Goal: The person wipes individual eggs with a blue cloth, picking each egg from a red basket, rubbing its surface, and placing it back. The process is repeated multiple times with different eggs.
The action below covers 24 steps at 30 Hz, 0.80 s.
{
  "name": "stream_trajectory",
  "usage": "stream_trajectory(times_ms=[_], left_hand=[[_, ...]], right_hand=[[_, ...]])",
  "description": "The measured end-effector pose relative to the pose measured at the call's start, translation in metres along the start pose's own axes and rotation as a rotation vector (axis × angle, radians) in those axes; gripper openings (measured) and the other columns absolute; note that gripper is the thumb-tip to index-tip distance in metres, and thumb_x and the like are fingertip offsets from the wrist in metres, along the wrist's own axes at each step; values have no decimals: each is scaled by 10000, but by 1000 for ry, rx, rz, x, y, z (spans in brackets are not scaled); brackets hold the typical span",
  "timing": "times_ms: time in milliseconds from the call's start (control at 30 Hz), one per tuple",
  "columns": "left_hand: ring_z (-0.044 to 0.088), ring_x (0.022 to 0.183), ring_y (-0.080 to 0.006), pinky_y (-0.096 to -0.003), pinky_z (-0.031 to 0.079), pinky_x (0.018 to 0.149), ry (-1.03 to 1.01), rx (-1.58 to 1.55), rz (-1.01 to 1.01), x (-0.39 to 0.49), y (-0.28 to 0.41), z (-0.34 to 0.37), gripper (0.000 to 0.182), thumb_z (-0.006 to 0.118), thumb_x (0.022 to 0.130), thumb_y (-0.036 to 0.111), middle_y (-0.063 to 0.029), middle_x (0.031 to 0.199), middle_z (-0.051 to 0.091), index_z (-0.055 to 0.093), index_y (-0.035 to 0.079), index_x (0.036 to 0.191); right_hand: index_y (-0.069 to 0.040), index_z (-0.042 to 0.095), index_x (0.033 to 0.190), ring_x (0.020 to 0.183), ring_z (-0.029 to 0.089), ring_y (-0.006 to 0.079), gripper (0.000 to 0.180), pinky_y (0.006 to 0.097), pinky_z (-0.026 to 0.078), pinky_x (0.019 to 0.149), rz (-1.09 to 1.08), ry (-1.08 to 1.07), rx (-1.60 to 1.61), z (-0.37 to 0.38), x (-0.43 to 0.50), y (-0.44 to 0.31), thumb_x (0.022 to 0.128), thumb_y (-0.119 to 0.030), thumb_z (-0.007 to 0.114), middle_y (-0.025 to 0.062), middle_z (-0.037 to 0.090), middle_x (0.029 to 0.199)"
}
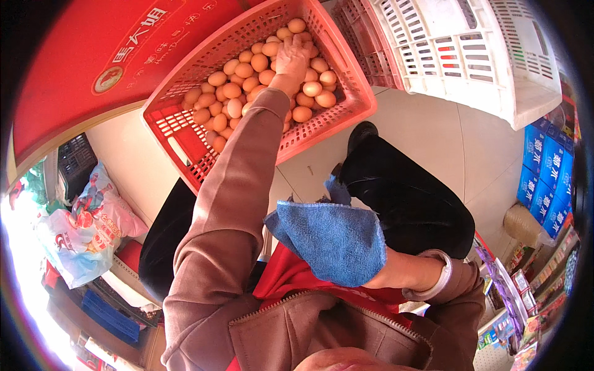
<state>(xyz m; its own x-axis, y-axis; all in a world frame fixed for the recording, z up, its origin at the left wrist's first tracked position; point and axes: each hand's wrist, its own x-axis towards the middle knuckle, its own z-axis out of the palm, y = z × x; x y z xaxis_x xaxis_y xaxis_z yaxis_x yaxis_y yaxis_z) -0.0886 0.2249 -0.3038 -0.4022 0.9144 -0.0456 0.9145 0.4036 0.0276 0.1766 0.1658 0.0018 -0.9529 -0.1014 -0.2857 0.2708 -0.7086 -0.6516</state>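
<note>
Many brown eggs (pixel 243 70) lie loose in a red plastic crate (pixel 357 99) with slotted walls. My left hand (pixel 292 58) reaches down among the eggs near the crate's far side, its fingertips touching them; whether it grips one is hidden. Close to my chest, a blue terry cloth (pixel 329 241) covers my right hand (pixel 375 279), with only the base of the hand and the wrist showing. The cloth is held up by this hand, whose fingers cannot be seen.
A red panel (pixel 60 69) with writing stands beside the crate. White plastic crates (pixel 459 51) stand at upper right, blue cartons (pixel 543 171) below them. Printed plastic bags (pixel 97 227) lie at left. My legs straddle the tiled floor (pixel 431 125); packaged goods line the lower right.
</note>
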Motion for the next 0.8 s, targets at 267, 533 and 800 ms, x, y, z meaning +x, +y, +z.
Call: stream_trajectory(times_ms=[267, 533, 800], left_hand=[[554, 1193, -279, -422, 474, 1045, -218, -2614, -286, -55, -15, -75, 566, 627, 967, 177, -150, 1333, 519, 368, -4, 1436], [516, 1274, -290, -455, 375, 1130, 51, -2579, -95, -155, 0, -209, 823, 789, 828, 300, -133, 1343, 541, 353, 37, 1474], [583, 1098, -204, -355, 453, 983, 327, -1556, -74, -203, 30, -257, 542, 778, 813, 163, -80, 1208, 632, 588, 44, 1307]], right_hand=[[-48, 466, 1414, 1158, 618, 237, 456, 372, 517, 870, -298, 121, -1718, 4, 29, -14, 966, -123, 509, 82, 598, 1326], [-108, 566, 1102, 640, 624, 116, 244, 251, 453, 527, -36, 463, -615, -6, 47, -31, 1023, -329, 496, 1, 559, 759], [-151, 550, 1168, 580, 566, 105, 470, 229, 405, 441, 104, 345, 224, -12, 56, -2, 985, -577, 470, 8, 639, 825]])
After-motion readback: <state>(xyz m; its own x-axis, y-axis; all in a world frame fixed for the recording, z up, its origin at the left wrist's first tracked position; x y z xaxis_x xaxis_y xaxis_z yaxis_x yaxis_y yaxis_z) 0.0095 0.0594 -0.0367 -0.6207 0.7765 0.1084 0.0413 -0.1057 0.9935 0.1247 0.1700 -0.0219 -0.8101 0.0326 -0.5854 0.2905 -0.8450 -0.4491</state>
